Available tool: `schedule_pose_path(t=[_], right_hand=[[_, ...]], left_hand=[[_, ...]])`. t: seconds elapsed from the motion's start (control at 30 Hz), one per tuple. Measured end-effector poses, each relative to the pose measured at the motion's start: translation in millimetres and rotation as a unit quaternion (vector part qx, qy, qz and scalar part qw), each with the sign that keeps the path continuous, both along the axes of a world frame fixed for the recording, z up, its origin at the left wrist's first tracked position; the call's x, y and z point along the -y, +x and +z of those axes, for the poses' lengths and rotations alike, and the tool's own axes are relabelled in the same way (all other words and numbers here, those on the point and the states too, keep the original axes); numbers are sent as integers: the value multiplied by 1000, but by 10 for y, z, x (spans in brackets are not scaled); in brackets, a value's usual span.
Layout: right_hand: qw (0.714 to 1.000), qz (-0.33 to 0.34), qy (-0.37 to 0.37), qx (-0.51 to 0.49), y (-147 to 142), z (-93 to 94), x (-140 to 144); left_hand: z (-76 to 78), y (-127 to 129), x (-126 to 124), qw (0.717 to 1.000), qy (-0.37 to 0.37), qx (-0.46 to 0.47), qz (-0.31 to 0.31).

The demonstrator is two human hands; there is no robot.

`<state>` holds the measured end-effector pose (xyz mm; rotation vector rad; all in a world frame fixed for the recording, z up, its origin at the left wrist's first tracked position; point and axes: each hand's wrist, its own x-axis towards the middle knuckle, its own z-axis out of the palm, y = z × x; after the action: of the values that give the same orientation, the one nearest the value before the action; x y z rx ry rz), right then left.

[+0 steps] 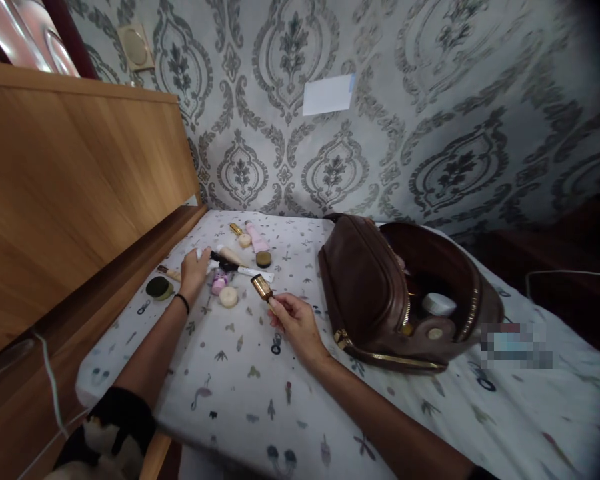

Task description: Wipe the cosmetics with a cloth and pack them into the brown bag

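Patterned sheet [240,373], right hand [296,324] pinching gold-capped bottle [262,288]; left hand [194,270] touching white tube [203,254]

The left hand [194,272] is stretched far forward, palm down, fingers curled loosely, with a dark band round the wrist and a black sleeve at the upper arm. The right hand [296,321] sits nearer, arm bare, thumb and fingertips pinched together at its far-left tip.

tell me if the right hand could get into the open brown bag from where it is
Probably yes: the right hand, holding a small gold-capped bottle, sits just left of the brown bag, whose unzipped opening faces it with nothing between.
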<state>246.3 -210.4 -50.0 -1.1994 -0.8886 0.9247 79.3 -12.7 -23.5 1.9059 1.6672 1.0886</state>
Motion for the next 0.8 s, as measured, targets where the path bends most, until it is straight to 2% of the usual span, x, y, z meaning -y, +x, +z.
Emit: schedule_pose_path(t=[0.17,0.33,0.6,0.8], right_hand=[[1000,2,5,15,-10,-3,-5],[1000,8,2,18,-5,-8,4],[999,11,9,36,-17,-6,8],[999,13,7,32,-4,-29,0]], left_hand=[[24,93,-74,991,-63,-122,0],[64,151,-45,981,-95,-170,20],[69,157,-26,982,-105,-157,21],[-23,96,-138,991,-112,-77,13]])
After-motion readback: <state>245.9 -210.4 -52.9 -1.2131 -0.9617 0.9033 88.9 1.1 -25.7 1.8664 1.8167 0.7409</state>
